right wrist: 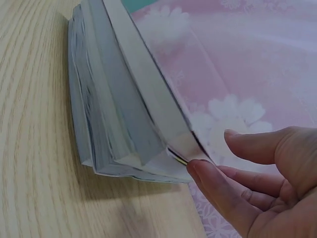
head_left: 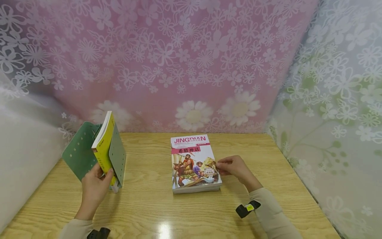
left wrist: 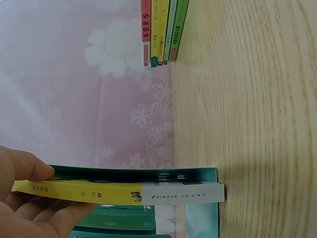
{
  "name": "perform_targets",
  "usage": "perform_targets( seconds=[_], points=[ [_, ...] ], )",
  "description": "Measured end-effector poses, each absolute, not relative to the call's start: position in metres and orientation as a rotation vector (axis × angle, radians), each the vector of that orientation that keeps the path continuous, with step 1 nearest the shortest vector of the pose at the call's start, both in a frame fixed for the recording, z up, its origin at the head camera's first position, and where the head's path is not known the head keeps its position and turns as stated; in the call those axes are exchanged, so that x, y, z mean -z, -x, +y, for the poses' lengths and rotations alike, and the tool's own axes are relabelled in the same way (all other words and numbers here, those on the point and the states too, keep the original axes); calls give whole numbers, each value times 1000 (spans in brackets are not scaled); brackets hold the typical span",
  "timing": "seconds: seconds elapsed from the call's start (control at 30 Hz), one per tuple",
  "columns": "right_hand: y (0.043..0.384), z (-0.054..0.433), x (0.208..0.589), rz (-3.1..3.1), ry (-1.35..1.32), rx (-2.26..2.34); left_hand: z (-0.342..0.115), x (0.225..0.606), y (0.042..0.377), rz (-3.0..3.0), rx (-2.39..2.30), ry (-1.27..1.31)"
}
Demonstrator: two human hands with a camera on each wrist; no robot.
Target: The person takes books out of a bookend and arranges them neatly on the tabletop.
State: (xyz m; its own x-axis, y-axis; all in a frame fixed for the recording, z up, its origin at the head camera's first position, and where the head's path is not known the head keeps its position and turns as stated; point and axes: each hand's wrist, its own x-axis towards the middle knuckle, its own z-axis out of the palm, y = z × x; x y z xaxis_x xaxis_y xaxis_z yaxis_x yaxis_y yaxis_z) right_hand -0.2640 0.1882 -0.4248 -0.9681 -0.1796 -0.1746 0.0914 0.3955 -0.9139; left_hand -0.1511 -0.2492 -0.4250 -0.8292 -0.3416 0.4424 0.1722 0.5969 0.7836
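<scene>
My left hand (head_left: 95, 186) grips a yellow book (head_left: 104, 156) by its spine, thumb on one side and fingers on the other. The book stands upright, leaning slightly, between the panels of a green perforated bookend (head_left: 117, 154). In the left wrist view, the book's spine (left wrist: 168, 193) is yellow above and pale grey toward the table. My right hand (head_left: 237, 168) is at the right edge of a stack of books (head_left: 195, 162) with an illustrated white and pink cover on top. In the right wrist view, one fingertip (right wrist: 200, 171) touches the top book's corner, with another finger spread apart.
The wooden table (head_left: 143, 212) backs onto a pink flowered curtain (head_left: 167, 66). Pale curtains (head_left: 337, 109) hang at both sides. Spines of several stacked books (left wrist: 163, 29) face the left wrist camera.
</scene>
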Motion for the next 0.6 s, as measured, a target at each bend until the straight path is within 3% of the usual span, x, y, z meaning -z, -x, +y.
perform_targets(
  seconds=[0.6],
  points=[
    [253, 184, 407, 2343, 212, 1756, -251, 428, 166, -2099, 1203, -352]
  ],
)
